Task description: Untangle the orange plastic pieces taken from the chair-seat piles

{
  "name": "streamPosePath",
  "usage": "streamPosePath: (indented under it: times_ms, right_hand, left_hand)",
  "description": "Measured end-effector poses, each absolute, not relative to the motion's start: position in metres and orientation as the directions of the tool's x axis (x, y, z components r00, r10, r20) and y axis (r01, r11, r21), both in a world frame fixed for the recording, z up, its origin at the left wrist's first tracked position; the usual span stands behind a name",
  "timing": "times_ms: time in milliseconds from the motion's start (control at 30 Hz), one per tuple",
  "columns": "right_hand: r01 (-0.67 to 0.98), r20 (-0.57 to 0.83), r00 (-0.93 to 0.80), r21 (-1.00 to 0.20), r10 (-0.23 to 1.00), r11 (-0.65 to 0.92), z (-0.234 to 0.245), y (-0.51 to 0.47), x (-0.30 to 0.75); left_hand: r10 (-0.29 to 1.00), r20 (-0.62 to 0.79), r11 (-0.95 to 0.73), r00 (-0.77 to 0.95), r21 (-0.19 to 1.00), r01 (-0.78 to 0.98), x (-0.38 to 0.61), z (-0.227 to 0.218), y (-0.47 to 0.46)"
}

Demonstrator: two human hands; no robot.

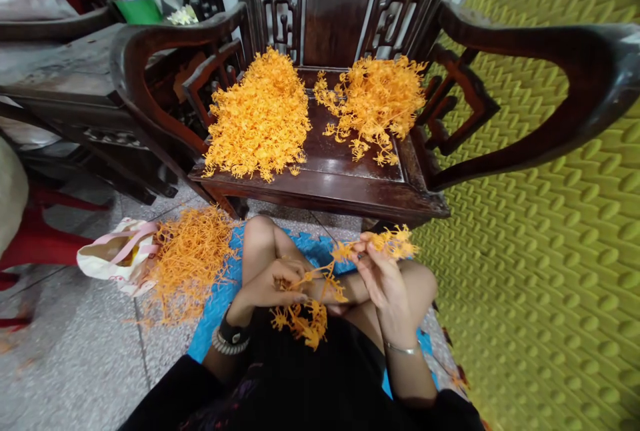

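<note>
My left hand (273, 284) is closed around the thin stems of an orange plastic flower sprig (313, 328), whose branching blossoms hang over my lap. In my right hand (384, 278), fingertips pinch a bunch of orange plastic flower pieces (395, 242). Some of its strands reach across between both hands. In front of me, a dark carved wooden chair (330, 184) bears a dense heap of small orange florets (260, 118) on the left. A looser pile of branching orange sprigs (387, 94) lies on the right of its seat.
Thin orange stems (195, 258) are heaped on the floor to my left, beside a white cloth bag (107, 258) with pink handles. Beneath me is a blue foam mat (215, 311). Yellow textured matting (540, 284) stands on the right. A red stool (55, 238) is at far left.
</note>
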State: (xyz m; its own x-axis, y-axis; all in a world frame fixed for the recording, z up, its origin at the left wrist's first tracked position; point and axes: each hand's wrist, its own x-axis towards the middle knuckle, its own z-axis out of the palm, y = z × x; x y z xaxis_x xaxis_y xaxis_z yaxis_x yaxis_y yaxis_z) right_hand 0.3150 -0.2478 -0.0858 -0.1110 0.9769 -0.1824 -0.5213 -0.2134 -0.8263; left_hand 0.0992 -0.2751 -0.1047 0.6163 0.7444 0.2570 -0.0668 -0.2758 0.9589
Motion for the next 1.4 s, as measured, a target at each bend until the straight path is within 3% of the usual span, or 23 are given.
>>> streamPosePath:
  times_ms: [67, 200, 333, 433, 567, 767, 967, 1067, 1233, 1400]
  right_hand:
    - [-0.472, -0.146, -0.077, -0.866, 0.986, -0.165, -0.085, -0.247, 0.315]
    - [-0.326, -0.036, 0.008, -0.945, 0.999, -0.031, -0.081, -0.246, 0.312]
    - [-0.259, 0.026, -0.062, -0.966, 0.998, 0.009, -0.078, -0.243, 0.305]
    - [-0.238, 0.057, -0.172, -0.971, 0.983, 0.015, -0.072, -0.242, 0.298]
    - [-0.234, 0.095, -0.265, -0.972, 0.960, 0.032, -0.061, -0.243, 0.290]
    - [-0.271, 0.111, 0.022, -0.956, 0.994, 0.113, -0.069, -0.250, 0.282]
    - [-0.305, -0.066, -0.186, -0.944, 0.980, -0.122, -0.087, -0.266, 0.269]
    - [-0.261, -0.032, -0.205, -0.961, 0.978, -0.087, -0.087, -0.269, 0.268]
    - [-0.159, -0.004, -0.228, -0.986, 0.974, -0.042, -0.084, -0.270, 0.266]
    - [-0.086, 0.011, -0.250, -0.996, 0.968, -0.011, -0.084, -0.274, 0.265]
  left_hand:
    - [0.770, 0.193, -0.263, 0.609, 0.965, 0.027, 0.096, -0.106, -0.276]
    - [0.858, 0.024, -0.262, 0.513, 0.880, 0.397, 0.097, -0.120, -0.277]
    - [0.962, 0.088, -0.216, 0.258, 0.823, 0.526, 0.111, -0.125, -0.273]
    - [0.938, 0.232, -0.332, 0.256, 0.808, 0.486, 0.128, -0.113, -0.269]
    - [0.935, 0.241, -0.312, 0.262, 0.907, 0.282, 0.149, -0.096, -0.267]
    - [0.974, 0.142, -0.156, 0.177, 0.985, 0.068, 0.160, -0.099, -0.271]
    - [0.953, 0.289, -0.267, -0.092, 0.943, 0.198, 0.158, -0.103, -0.272]
    - [0.950, 0.259, -0.217, -0.173, 0.949, 0.227, 0.154, -0.097, -0.274]
    - [0.939, 0.322, -0.271, -0.121, 0.909, 0.316, 0.139, -0.085, -0.272]
    - [0.921, 0.326, -0.268, -0.214, 0.928, 0.259, 0.127, -0.088, -0.268]
